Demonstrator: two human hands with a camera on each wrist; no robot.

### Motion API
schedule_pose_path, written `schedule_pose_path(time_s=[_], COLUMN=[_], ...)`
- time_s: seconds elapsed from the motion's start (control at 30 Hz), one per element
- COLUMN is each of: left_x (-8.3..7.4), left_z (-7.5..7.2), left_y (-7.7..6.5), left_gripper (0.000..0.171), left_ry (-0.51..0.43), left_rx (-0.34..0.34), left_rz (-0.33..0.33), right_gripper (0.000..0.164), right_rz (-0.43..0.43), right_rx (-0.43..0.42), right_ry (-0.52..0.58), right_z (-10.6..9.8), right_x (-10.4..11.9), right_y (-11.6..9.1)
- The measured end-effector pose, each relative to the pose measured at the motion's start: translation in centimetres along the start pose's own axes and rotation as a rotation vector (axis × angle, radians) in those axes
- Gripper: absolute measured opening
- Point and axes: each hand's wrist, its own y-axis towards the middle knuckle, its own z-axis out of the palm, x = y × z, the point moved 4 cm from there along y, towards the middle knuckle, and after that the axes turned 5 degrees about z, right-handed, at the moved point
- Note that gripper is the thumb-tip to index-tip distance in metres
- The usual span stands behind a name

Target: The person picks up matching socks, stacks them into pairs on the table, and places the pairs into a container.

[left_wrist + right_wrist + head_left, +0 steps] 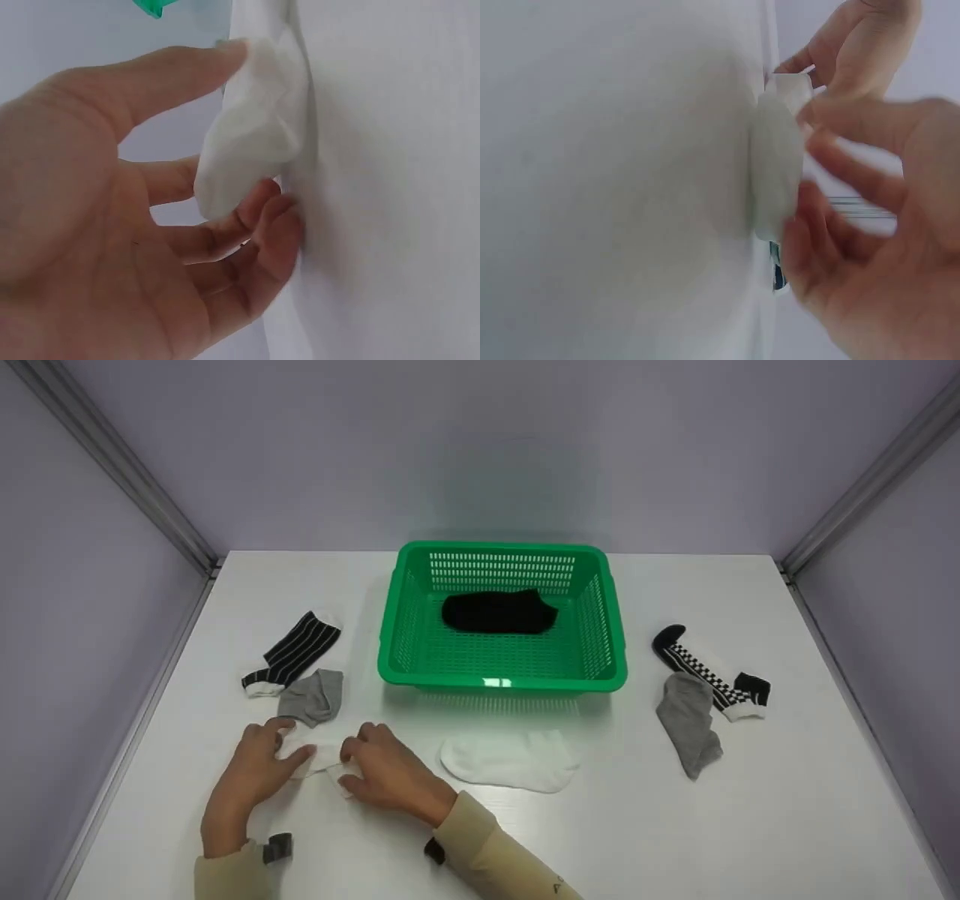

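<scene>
Both hands are at a bunched white sock (324,756) on the left front of the white table. My left hand (251,769) pinches its left end, the thumb (217,64) laid on the fabric and the fingers curled behind it. At the other end my right hand (397,771) holds the sock between thumb and bent fingers, blurred in the right wrist view. Part of the fabric folds over near the right thumb. Just beyond the left hand lies a crumpled grey sock (311,697), against a black sock with white stripes (300,649).
A green basket (502,684) stands at the back centre with a black sock (499,612) inside. Another white sock (510,761) lies flat before it. To the right, a grey sock (688,724) overlaps a black-and-white checkered sock (705,671). Walls enclose the table's back and sides.
</scene>
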Motion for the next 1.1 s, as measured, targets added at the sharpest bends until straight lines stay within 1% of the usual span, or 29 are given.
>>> schedule_pose_path(time_s=[0.07,0.1,0.17,0.27,0.33,0.37,0.43,0.47,0.53,0.57,0.63,0.7,0.73,0.8,0.87,0.93,1.0,1.1], left_x=[-0.2,-0.3,-0.5,-0.7,-1.0,-1.3,-1.7,-1.9,-2.3,-2.5,-3.0,-3.7,-4.1,-4.9,-5.7,-6.4,-7.3,-8.6], left_z=[-0.1,-0.1,0.1,0.6,1.0,1.2,1.3,1.3,1.5,1.6,2.0,2.5,2.7,3.3,3.9,4.8,5.9,7.5], left_y=[0.2,0.3,0.6,0.9,1.0,1.1,1.1,1.1,1.2,1.2,1.5,1.9,2.1,2.5,2.8,3.1,3.3,3.6], left_gripper=[0.065,0.064,0.059,0.049,0.041,0.039,0.036,0.035,0.033,0.034,0.035,0.039,0.042,0.048,0.054,0.058,0.057,0.050], left_ry=[0.000,-0.001,-0.001,-0.027,-0.041,-0.048,-0.071,-0.090,-0.163,-0.214,-0.354,-0.480,-0.524,-0.600,-0.628,-0.665,-0.696,-0.732], left_rx=[-0.021,-0.028,-0.033,-0.016,0.005,0.011,0.019,0.019,0.021,0.026,0.055,0.082,0.088,0.100,0.092,0.097,0.115,0.136], left_rz=[0.011,0.012,0.018,0.010,0.014,0.023,0.044,0.057,0.087,0.098,0.119,0.126,0.122,0.120,0.113,0.127,0.156,0.187], right_gripper=[0.036,0.040,0.043,0.035,0.024,0.019,0.014,0.013,0.013,0.011,0.007,0.007,0.008,0.009,0.011,0.014,0.015,0.017], right_rz=[0.089,0.128,0.175,0.210,0.211,0.204,0.179,0.162,0.124,0.112,0.109,0.122,0.134,0.168,0.194,0.215,0.223,0.213], right_rx=[-0.058,-0.074,-0.083,-0.042,-0.002,0.014,0.037,0.050,0.058,0.062,0.064,0.044,0.028,-0.005,-0.031,-0.050,-0.060,-0.071], right_ry=[0.003,-0.010,-0.063,-0.116,-0.094,-0.061,0.062,0.147,0.322,0.408,0.555,0.644,0.685,0.759,0.815,0.849,0.849,0.814], right_z=[0.0,0.1,0.4,0.8,0.8,0.8,0.4,0.1,-0.6,-0.9,-1.6,-2.3,-2.6,-3.2,-3.8,-4.4,-5.0,-5.8], right_x=[-0.3,-0.4,-0.3,-0.3,-0.5,-0.6,-1.2,-1.5,-2.2,-2.5,-3.4,-4.2,-4.7,-5.7,-6.7,-7.9,-9.1,-10.9], right_y=[0.0,0.1,0.1,0.2,0.3,0.3,0.2,0.1,-0.3,-0.5,-1.0,-1.5,-1.7,-2.2,-2.8,-3.5,-4.3,-5.5])
